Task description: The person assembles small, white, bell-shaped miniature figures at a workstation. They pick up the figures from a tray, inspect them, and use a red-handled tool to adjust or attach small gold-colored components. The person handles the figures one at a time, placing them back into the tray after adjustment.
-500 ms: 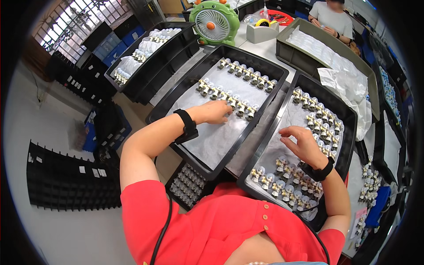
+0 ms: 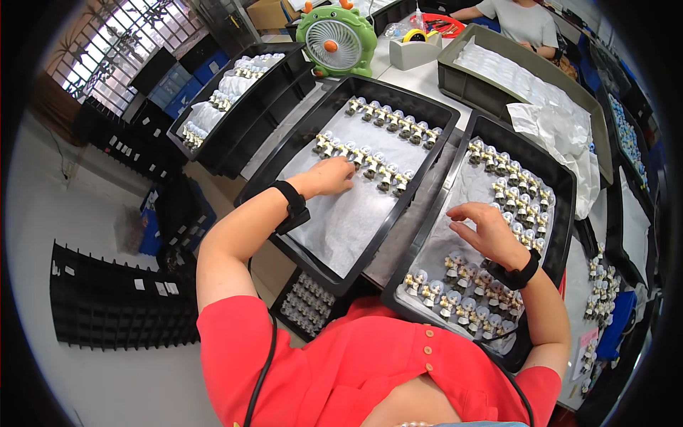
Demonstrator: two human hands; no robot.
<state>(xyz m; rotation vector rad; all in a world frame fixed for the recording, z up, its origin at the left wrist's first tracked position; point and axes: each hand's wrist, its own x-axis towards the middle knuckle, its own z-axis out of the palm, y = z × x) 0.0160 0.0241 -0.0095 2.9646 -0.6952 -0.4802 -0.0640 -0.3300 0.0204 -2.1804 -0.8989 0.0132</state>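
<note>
the fingers [image 2: 346,168] of the left hand [image 2: 327,176] curled beside a row of figurines [image 2: 388,174] in the left tray [image 2: 405,94], their hold unclear, while the right hand [image 2: 489,233] hung loosely open, seemingly empty, over the right tray [image 2: 564,213], so light, row-straight handling seemed wisest.

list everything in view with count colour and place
figurines: many, white with yellow, mostly in trays
front trays: two, black, centre and right
tray stack: one, black, upper left
lining paper: several, white, in trays
fan: one, green, top centre
tape dispenser: one, pale, right of fan
deep bin: one, olive, upper right
ribbed panel: one, black, lower left
co-worker: one, pale top, upper right
wristbands: two, black, wrists
shirt: one, red, bottom
left hand: one, bare, over centre tray
right hand: one, bare, over right tray
</note>
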